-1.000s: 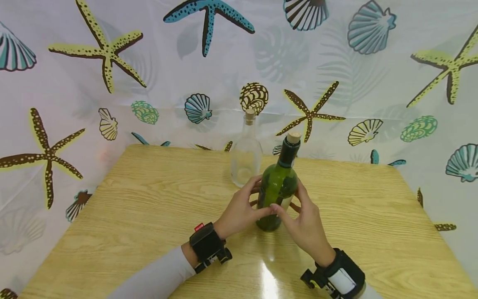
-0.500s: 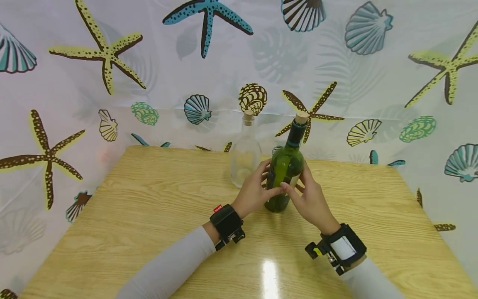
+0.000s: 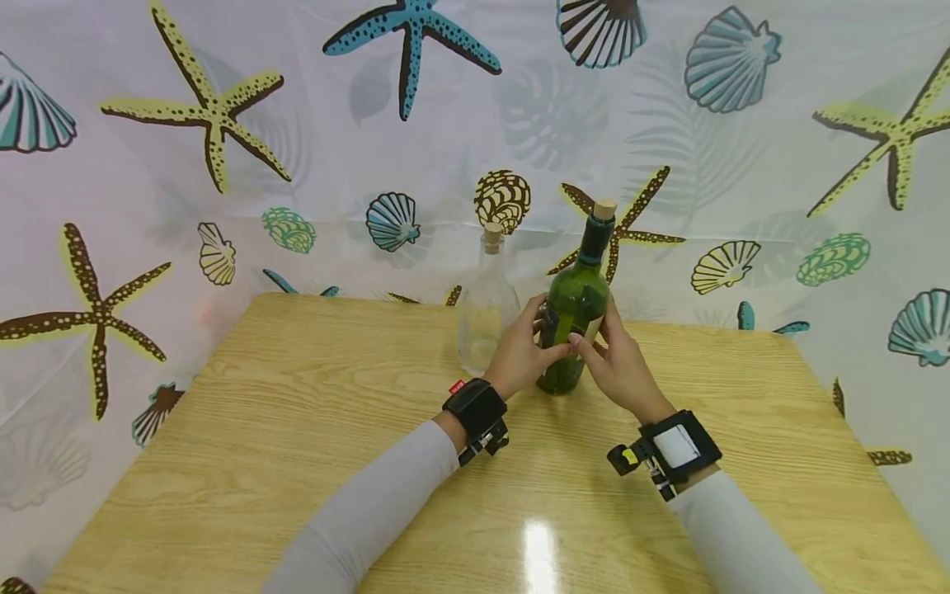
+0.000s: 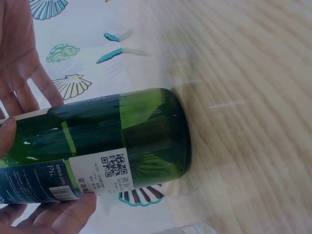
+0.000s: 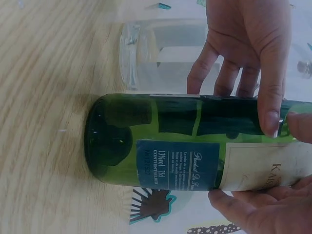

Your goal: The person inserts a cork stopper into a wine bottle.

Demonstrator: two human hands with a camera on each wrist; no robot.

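Observation:
Both hands hold a green glass wine bottle (image 3: 581,290) from its two sides. A cork (image 3: 604,209) sits in its dark neck, and paper labels show in the wrist views. My left hand (image 3: 519,355) grips the left side, with the fingers behind the glass and the thumb across the front. On the other side my right hand (image 3: 625,371) grips it, the two thumbs meeting in front. The bottle leans slightly; its base is close to the table, and I cannot tell whether it touches. Just left of it stands a clear glass bottle (image 3: 482,326) with its own cork (image 3: 492,237).
The wooden table (image 3: 297,412) spreads out to both sides and in front of the bottles. A white cloth (image 3: 445,148) printed with starfish and shells hangs behind the table's far edge and at its sides.
Both hands have carried the green bottle away from me and a little to the right, alongside the clear bottle. The clear bottle has stayed in place.

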